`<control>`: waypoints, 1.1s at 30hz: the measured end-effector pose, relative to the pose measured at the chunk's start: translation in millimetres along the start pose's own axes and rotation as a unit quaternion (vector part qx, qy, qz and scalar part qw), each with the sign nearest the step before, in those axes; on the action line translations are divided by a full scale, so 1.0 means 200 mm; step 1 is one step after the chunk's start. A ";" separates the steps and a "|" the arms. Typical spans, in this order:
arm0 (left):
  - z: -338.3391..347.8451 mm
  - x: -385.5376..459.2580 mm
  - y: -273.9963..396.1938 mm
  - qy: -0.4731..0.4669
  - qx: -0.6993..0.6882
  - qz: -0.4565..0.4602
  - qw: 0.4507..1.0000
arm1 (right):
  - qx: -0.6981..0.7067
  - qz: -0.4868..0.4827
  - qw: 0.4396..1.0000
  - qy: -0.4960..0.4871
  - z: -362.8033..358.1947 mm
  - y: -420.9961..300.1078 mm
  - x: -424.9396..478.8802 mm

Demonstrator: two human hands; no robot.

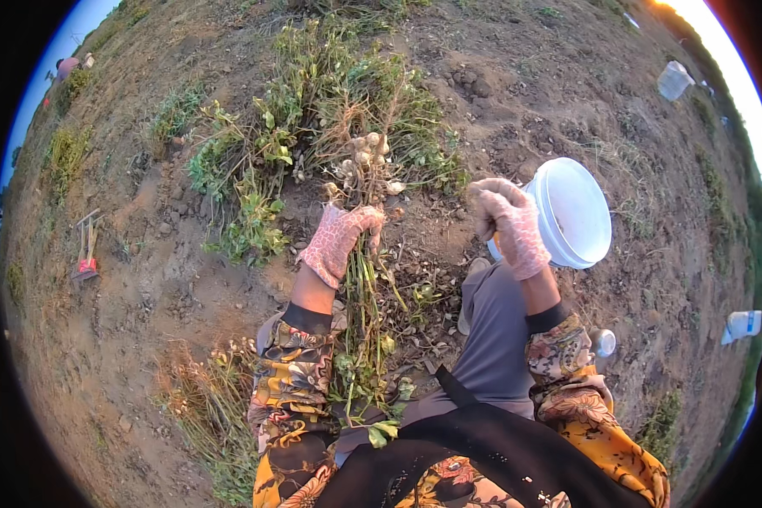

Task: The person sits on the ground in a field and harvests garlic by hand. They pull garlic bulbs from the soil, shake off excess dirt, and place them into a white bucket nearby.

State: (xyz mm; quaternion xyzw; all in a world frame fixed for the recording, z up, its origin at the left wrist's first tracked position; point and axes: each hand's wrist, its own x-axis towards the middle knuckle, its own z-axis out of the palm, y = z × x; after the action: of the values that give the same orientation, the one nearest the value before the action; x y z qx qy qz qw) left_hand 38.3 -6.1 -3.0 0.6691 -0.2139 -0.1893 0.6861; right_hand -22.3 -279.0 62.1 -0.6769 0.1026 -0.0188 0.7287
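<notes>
My left hand (343,241), in a pink patterned glove, grips a bunch of peanut plants by the stems (363,298). Pale peanut pods (365,152) and thin roots stick up beyond the fist, while the leafy ends hang back toward my lap. My right hand (508,222), gloved alike, hovers at the left side of a white plastic bucket (578,213) and hides part of it. Its fingers are curled, and whether anything is inside them cannot be seen. The bucket tilts with its mouth to the right; little shows inside.
A heap of pulled peanut plants (330,95) lies ahead on bare soil. More plants (216,406) lie at lower left. A red-headed long-handled tool (87,263) rests farther left. A jar (603,343) stands by my right sleeve. White containers (674,80) dot the right side. Another person (68,66) is far left.
</notes>
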 end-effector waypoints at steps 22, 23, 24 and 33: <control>0.02 0.00 0.05 0.096 0.131 -0.214 0.963 | -0.221 -0.076 0.967 0.101 -0.31 -0.28 -0.17; 0.00 -0.01 -0.08 0.022 0.313 -0.101 0.944 | -0.299 -0.038 0.937 0.175 -0.48 -0.26 -0.10; 0.08 0.00 0.09 -0.025 0.382 -0.096 0.919 | -0.511 -0.076 0.827 0.220 -0.71 -0.18 -0.05; 0.10 0.02 0.03 -0.064 -0.104 -0.081 0.989 | -0.286 -0.183 0.939 0.055 -0.06 -0.07 0.03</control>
State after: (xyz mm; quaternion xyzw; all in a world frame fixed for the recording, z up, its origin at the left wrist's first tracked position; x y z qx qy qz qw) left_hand 29.4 -25.1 3.4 0.5962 -0.1815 -0.3078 0.7189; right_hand -17.8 -293.0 74.8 -0.8616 0.0174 -0.1589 0.4817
